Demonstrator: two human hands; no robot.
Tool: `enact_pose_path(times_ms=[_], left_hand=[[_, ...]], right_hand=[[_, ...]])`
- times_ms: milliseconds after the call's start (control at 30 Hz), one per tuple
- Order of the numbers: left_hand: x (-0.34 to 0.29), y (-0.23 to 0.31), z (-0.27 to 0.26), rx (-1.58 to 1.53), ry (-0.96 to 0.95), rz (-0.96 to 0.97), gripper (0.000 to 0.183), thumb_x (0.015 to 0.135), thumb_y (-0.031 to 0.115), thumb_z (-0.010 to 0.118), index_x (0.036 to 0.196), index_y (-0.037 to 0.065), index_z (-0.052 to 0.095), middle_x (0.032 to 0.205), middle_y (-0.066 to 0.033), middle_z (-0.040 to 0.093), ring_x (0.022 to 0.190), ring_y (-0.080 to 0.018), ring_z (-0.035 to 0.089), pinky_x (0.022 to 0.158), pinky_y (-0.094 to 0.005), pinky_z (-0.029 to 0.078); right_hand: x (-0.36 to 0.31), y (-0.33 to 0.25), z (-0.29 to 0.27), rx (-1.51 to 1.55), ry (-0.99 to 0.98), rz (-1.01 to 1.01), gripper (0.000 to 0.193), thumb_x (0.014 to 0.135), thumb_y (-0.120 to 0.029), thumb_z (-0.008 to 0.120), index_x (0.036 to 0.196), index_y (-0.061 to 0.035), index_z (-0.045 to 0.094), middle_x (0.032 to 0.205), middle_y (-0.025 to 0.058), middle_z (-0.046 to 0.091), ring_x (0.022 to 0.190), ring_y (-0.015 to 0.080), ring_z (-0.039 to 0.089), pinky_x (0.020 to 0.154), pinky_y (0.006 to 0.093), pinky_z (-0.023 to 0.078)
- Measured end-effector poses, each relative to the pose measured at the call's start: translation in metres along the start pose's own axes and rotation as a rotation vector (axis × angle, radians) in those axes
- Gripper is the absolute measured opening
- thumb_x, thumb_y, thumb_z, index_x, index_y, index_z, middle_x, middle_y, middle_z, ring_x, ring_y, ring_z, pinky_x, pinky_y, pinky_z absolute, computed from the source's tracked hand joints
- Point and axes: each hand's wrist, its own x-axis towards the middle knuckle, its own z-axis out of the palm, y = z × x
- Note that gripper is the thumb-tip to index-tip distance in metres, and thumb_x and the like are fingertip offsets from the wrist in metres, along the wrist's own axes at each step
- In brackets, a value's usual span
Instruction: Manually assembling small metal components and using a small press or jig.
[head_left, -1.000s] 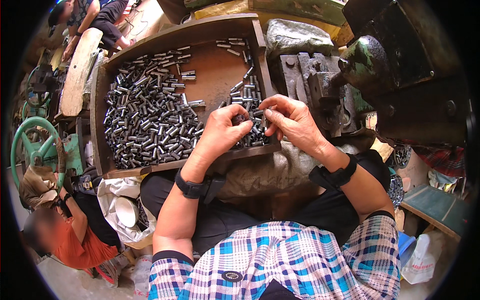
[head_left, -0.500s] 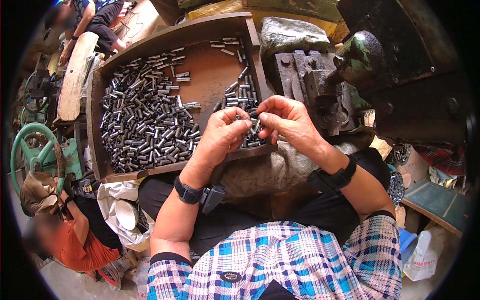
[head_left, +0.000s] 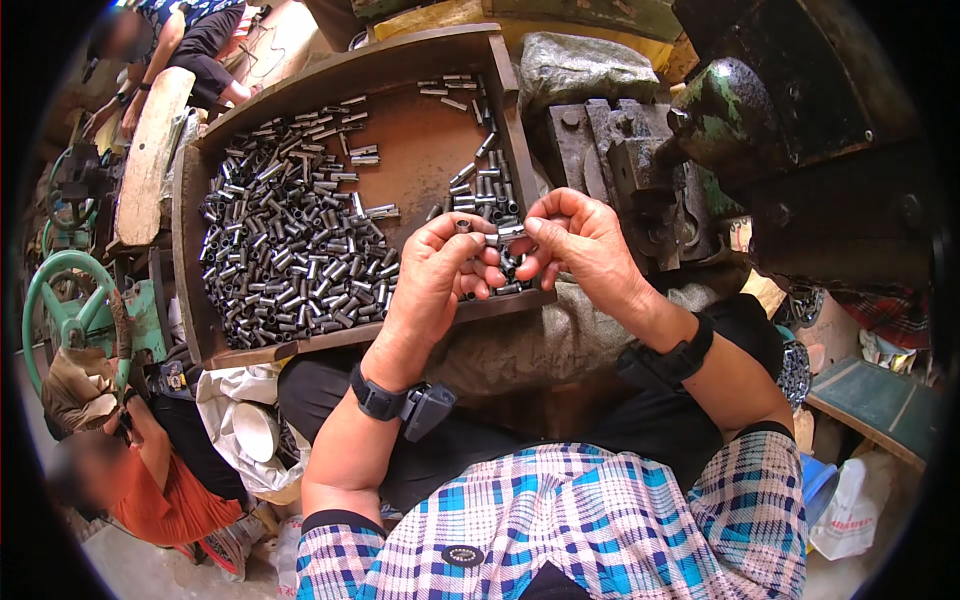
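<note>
Over the near right corner of a brown tray (head_left: pixel 420 150), both my hands meet at a small shiny metal tube (head_left: pixel 508 234). My left hand (head_left: pixel 440 268) pinches its left end. A second short dark tube (head_left: pixel 463 226) stands on end at the curled index finger of that hand. The fingertips of my right hand (head_left: pixel 585 245) are closed on the tube's right end. Under and behind my fingers lie more short tubes (head_left: pixel 490 187), partly hidden. A large heap of loose short metal tubes (head_left: pixel 300 240) fills the tray's left side.
A greasy machine with a metal vise-like block (head_left: pixel 640 170) stands right of the tray. Left are a green handwheel (head_left: pixel 70 320) and a wooden plank (head_left: pixel 150 160). Two other people sit at the left, one in an orange shirt (head_left: pixel 175 495). A teal board (head_left: pixel 875 405) lies at right.
My hands have drawn slightly apart, and the shiny tube between them now shows. My left hand has turned a little, bringing the second dark tube into sight at its index finger.
</note>
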Motion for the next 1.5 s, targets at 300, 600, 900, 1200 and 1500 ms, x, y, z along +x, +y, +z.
enact_pose_path(times_ms=[300, 600, 900, 1200, 1500], left_hand=[[-0.001, -0.002, 0.001, -0.022, 0.005, 0.049, 0.016, 0.091, 0.011, 0.054, 0.102, 0.000, 0.055, 0.078, -0.0091, 0.062, 0.062, -0.0146, 0.064, 0.049, -0.0204, 0.052], [-0.002, -0.004, 0.003, 0.036, -0.013, 0.107, 0.018, 0.092, 0.012, 0.055, 0.105, -0.001, 0.054, 0.083, -0.0090, 0.063, 0.068, -0.0129, 0.065, 0.054, -0.0200, 0.053], [-0.005, -0.005, 0.007, 0.027, -0.007, 0.139, 0.018, 0.092, 0.014, 0.055, 0.104, 0.000, 0.054, 0.081, -0.0093, 0.063, 0.066, -0.0131, 0.065, 0.053, -0.0204, 0.053], [-0.004, -0.003, 0.005, -0.034, -0.021, 0.031, 0.017, 0.093, 0.016, 0.053, 0.103, 0.002, 0.056, 0.076, -0.0070, 0.061, 0.057, -0.0129, 0.063, 0.046, -0.0196, 0.050], [-0.006, -0.006, 0.005, -0.193, -0.001, -0.068, 0.018, 0.092, 0.018, 0.055, 0.099, 0.002, 0.056, 0.071, -0.0038, 0.059, 0.054, -0.0118, 0.060, 0.042, -0.0180, 0.045]], right_hand=[[0.000, 0.001, 0.001, 0.068, 0.009, 0.037, 0.015, 0.093, -0.013, 0.053, 0.097, 0.0009, 0.049, 0.078, 0.0105, 0.065, 0.061, 0.0121, 0.066, 0.044, 0.0179, 0.048], [0.000, 0.004, -0.002, 0.126, -0.006, 0.054, 0.015, 0.093, -0.014, 0.053, 0.096, -0.0002, 0.050, 0.077, 0.0096, 0.065, 0.057, 0.0101, 0.064, 0.042, 0.0175, 0.047], [-0.002, 0.003, -0.005, 0.173, -0.019, 0.065, 0.014, 0.093, -0.016, 0.054, 0.096, -0.0031, 0.051, 0.077, 0.0089, 0.065, 0.056, 0.0092, 0.064, 0.041, 0.0166, 0.045], [-0.006, -0.003, 0.002, 0.041, 0.007, 0.007, 0.015, 0.093, -0.014, 0.053, 0.095, -0.0002, 0.050, 0.075, 0.0078, 0.065, 0.055, 0.0084, 0.063, 0.041, 0.0161, 0.044], [-0.013, 0.000, 0.011, 0.019, 0.073, -0.027, 0.014, 0.092, -0.014, 0.056, 0.095, -0.0007, 0.050, 0.075, 0.0088, 0.065, 0.053, 0.0075, 0.062, 0.040, 0.0152, 0.041]])
